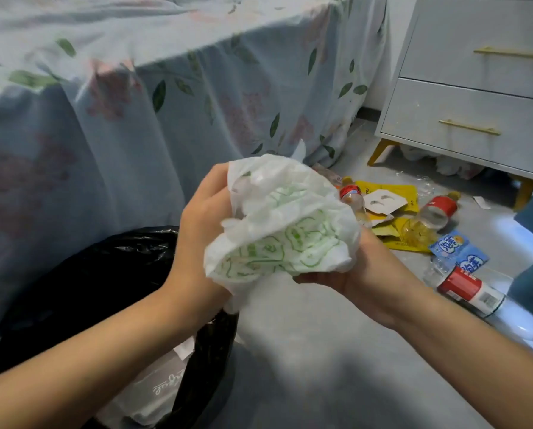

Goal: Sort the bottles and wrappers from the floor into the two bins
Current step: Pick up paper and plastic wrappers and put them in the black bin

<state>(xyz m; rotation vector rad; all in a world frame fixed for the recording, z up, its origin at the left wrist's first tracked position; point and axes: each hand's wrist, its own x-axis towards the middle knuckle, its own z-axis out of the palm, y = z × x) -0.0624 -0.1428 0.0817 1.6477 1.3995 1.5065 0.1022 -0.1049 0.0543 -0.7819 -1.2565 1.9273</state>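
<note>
I hold a crumpled white bag (282,224) with green print between both hands, chest-high above the floor and just right of a bin. My left hand (201,230) curls round the bag's left side, fingers buried in its folds. My right hand (348,274) cups it from below and the right, palm up, fingers bent under the plastic. I judge I am scrunching it small so it drops cleanly into the bin.

That bin (110,274), lined with a black sack, sits at my lower left against the bed; a pale grey packet (163,382) lies in it already. I can see only this one bin; the second is out of view.

On the grey floor (305,351) to my right lies the rest of the litter. I count three clear bottles with red labels: one (353,199) just behind the bag, one (435,212) farther right, one (488,305) nearest my right arm. Among them lie yellow wrappers (392,193) with a white card on top, and one blue wrapper (458,250). How many yellow ones overlap, I cannot tell.

Behind stand the floral bedsheet (135,103) and a pale drawer unit (475,103).
</note>
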